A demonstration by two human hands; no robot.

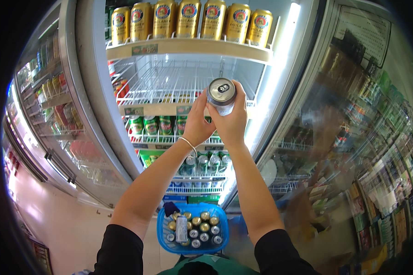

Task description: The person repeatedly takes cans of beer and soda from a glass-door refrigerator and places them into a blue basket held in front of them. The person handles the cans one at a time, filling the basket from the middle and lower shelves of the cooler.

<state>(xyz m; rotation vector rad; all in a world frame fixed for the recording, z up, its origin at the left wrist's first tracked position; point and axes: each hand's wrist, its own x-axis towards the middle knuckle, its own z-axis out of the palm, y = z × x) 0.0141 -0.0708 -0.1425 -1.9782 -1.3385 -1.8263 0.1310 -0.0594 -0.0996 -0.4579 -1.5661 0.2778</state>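
A silver-topped drink can [221, 91] is held up before an open refrigerator, its pull tab facing me. My right hand [232, 120] wraps its right side, fingers behind and thumb across the front. From the left, my left hand [199, 122] lays its fingers along the same can; a thin pale bangle [189, 146] circles that wrist. Behind both hands is a white wire shelf [172, 80], mostly bare. Below, a blue plastic basket [223, 237] contains several gold- and silver-topped cans, with a pale can [181, 228] lying on its side on top of them.
Gold beer cans [188, 19] line the upper shelf; green cans [151, 125] and bottles [203, 161] occupy lower ones. An open glass door [306, 137] stands at right. Another fridge door [72, 120] is at left, above pale floor [69, 227]. A dark cloth-like item [171, 209] sits on the basket rim.
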